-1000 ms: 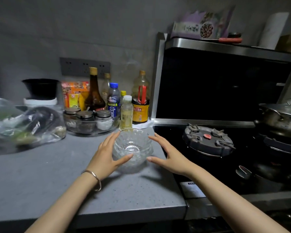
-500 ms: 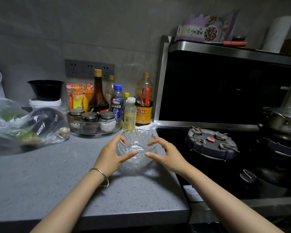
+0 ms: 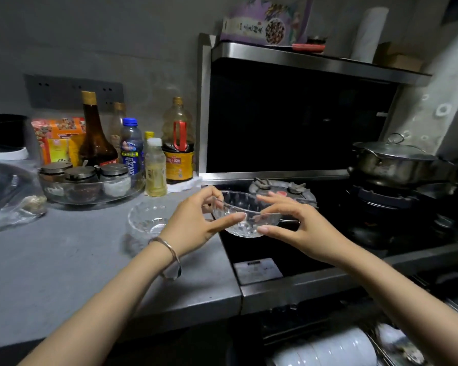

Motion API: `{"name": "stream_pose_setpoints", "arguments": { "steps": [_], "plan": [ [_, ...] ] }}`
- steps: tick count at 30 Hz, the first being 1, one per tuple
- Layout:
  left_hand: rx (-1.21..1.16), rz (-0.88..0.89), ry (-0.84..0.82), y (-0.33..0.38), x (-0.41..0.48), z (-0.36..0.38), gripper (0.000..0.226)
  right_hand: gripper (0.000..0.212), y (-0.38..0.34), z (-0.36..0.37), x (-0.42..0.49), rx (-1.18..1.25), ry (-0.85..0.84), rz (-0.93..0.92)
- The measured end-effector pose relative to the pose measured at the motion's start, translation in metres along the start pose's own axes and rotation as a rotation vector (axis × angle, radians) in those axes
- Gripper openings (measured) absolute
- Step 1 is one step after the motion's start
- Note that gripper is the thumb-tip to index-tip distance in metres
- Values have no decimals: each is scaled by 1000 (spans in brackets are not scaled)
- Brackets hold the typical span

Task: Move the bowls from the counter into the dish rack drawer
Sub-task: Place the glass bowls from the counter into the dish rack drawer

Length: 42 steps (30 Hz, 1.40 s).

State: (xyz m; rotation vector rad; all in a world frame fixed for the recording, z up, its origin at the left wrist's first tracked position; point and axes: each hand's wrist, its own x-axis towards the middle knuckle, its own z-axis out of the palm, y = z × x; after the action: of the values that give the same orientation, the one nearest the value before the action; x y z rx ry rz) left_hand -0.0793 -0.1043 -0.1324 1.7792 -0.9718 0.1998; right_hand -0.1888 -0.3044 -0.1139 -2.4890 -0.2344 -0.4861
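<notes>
You wear a thin silver bangle [image 3: 171, 250] on your left wrist, well behind the fingers of your left hand [image 3: 193, 228]; it is a smooth, shiny metal band. Your forearms are bare, and your right hand [image 3: 306, 235] has short, plain nails.

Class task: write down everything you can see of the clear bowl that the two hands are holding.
The glass bowl is clear, with a dimpled, faceted pattern in its wall and a wide round rim; it looks empty. It is held in the air, mouth up and slightly tilted, about where the grey counter meets the black cooktop. The left hand pinches its left rim, the right hand its right side, thumbs on the near wall.
</notes>
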Motion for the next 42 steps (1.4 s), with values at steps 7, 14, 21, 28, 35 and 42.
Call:
{"name": "stream_pose_setpoints", "arguments": {
  "steps": [7, 14, 21, 28, 35, 42],
  "plan": [
    [-43, -52, -309, 30, 3, 105, 58, 25, 41, -56, -85, 134, -184, 170],
    [-107, -45, -491, 47, -11, 204, 56, 24, 83, -88, -163, 259, -192, 389],
    [-250, -236, -692, 12, -44, 288, 89, 21, 140, -75, -214, 491, -146, 599],
    [-70, -331, -761, -59, -104, 332, 100, 17, 197, -24, -233, 544, -76, 884],
    [324, -225, -834, -112, -153, 348, 109, 13, 251, 8, -239, 606, -48, 1206],
    [456, -265, -888, -141, -179, 362, 125, 29, 282, 44, -243, 515, -204, 1440]
  ]
}}
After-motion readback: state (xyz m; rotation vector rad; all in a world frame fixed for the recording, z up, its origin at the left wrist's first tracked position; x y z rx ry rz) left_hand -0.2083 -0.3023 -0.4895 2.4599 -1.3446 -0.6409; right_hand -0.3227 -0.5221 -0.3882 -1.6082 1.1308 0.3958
